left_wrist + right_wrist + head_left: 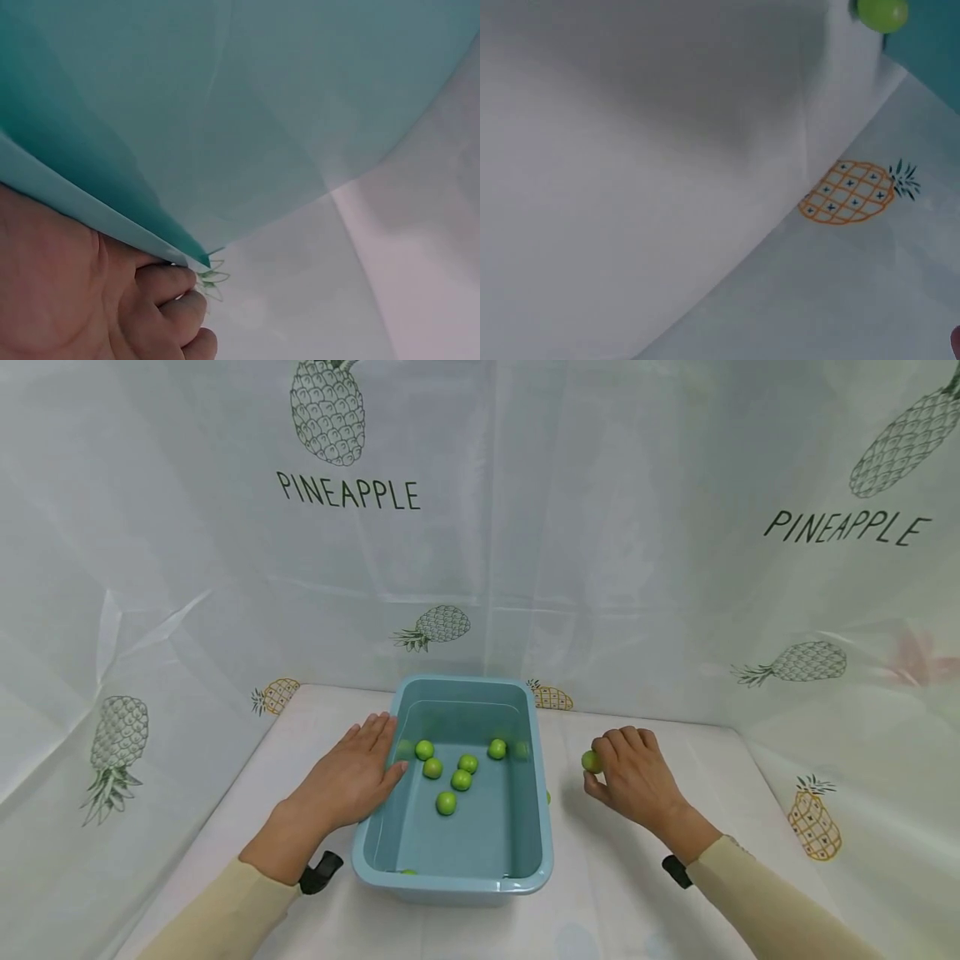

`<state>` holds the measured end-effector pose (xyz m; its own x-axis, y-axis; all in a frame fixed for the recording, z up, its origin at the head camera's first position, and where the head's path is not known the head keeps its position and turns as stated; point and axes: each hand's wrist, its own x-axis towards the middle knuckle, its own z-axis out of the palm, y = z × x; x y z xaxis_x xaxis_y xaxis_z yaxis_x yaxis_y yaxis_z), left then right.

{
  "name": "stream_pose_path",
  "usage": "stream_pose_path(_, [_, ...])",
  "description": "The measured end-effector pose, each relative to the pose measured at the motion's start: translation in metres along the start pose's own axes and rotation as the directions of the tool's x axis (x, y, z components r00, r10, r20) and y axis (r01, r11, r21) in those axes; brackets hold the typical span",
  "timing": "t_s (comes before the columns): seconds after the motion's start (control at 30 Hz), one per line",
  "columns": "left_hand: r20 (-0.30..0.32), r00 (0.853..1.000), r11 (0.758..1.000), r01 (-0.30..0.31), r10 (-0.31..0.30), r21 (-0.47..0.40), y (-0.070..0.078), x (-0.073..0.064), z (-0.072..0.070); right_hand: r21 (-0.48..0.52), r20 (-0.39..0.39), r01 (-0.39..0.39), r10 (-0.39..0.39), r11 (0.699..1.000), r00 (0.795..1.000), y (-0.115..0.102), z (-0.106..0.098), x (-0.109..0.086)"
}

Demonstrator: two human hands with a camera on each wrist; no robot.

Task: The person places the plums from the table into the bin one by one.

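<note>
A light blue plastic tub [491, 847] stands on the white table cover, with several small smooth green balls, lime-like, on its floor; one is a ball [446, 802] near the middle. At the tub's left side, my left hand [352, 772] rests on the rim with straight fingers, its thumb reaching over the edge. To the right of the tub, my right hand [633, 777] pinches a green ball [591, 762] between thumb and fingers, above the cover. Another ball [883, 13] lies outside, against the tub's right wall, mostly hidden in the head view.
A white sheet [600, 568] printed with pineapples hangs behind and around the table. The cover [600, 893] extends in front of the tub and to its right. Near the tub's front wall, one ball [408, 872] is mostly hidden by the rim.
</note>
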<state>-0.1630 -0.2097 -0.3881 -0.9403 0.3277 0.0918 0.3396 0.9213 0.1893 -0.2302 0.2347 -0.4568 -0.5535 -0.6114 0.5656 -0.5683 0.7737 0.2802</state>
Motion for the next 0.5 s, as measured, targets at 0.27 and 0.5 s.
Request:
stream_pose_path(0.27, [-0.008, 1.0, 0.999, -0.024, 0.025, 0.038, 0.0, 0.001, 0.001, 0.079, -0.033, -0.059, 0.062, 0.995, 0.998, -0.01, -0.021, 0.039])
stream_pose_path(0.5, [-0.003, 1.0, 0.999, -0.021, 0.021, 0.038, 0.001, 0.002, 0.0, 0.152, -0.026, -0.023, 0.027, 0.988, 0.999, -0.034, -0.034, 0.081])
